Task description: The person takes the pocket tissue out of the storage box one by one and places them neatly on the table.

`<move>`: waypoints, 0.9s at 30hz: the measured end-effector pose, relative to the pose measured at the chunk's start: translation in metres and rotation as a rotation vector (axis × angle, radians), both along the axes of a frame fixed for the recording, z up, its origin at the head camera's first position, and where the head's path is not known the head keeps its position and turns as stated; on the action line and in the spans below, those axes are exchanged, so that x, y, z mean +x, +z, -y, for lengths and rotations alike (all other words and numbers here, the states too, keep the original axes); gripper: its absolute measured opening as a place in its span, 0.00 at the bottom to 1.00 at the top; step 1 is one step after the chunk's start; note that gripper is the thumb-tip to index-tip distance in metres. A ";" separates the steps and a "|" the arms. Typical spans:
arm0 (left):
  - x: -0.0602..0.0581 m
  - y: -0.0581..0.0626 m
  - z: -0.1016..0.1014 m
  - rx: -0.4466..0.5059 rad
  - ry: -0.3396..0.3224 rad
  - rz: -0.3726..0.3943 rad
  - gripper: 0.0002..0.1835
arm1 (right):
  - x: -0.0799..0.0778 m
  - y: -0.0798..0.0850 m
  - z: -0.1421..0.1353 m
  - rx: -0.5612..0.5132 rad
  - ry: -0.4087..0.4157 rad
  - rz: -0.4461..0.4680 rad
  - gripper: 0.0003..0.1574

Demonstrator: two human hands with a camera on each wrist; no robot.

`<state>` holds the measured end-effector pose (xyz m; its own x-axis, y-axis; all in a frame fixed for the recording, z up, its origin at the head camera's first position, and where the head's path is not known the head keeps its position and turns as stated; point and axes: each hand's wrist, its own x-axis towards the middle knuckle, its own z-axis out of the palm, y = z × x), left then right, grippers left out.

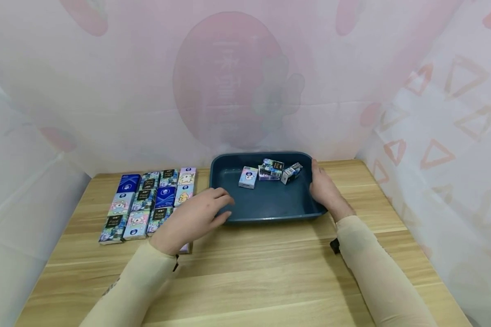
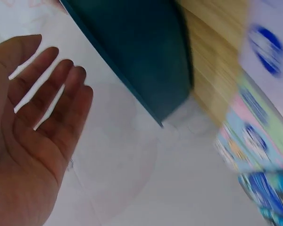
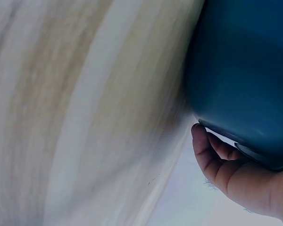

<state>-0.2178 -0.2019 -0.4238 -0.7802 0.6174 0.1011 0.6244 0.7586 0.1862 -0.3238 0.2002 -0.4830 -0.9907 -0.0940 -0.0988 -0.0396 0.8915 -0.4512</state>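
Note:
A dark blue tray point(image 1: 270, 206) sits on the table with several pocket tissue packs point(image 1: 248, 177) in its back part, some piled and tilted. My left hand point(image 1: 196, 218) hovers at the tray's left front corner, fingers loosely bent and holding nothing; the left wrist view shows its bare palm point(image 2: 33, 146). My right hand point(image 1: 326, 188) grips the tray's right edge. In the right wrist view, that hand's fingers point(image 3: 207, 153) curl against the tray's outer wall point(image 3: 245, 103). Left of the tray, tissue packs point(image 1: 145, 200) lie in close rows, partly hidden by my left hand and forearm.
The wooden table point(image 1: 262, 277) ends at a pale printed curtain point(image 1: 147, 91) behind the tray. More curtain stands along both sides. A small black object point(image 1: 334, 246) shows by my right sleeve.

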 end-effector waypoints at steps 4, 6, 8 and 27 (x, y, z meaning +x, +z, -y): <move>-0.011 -0.002 -0.021 0.012 0.015 0.004 0.17 | 0.000 0.000 0.000 0.008 -0.003 -0.002 0.51; -0.017 -0.004 -0.031 0.024 0.023 0.012 0.19 | 0.001 0.001 0.000 0.013 -0.006 0.001 0.52; -0.022 -0.007 -0.041 0.032 0.038 0.019 0.21 | 0.002 0.002 0.001 0.016 -0.007 0.002 0.52; -0.065 -0.035 -0.114 0.101 0.180 0.012 0.29 | -0.044 -0.063 -0.034 0.034 -0.018 -0.033 0.56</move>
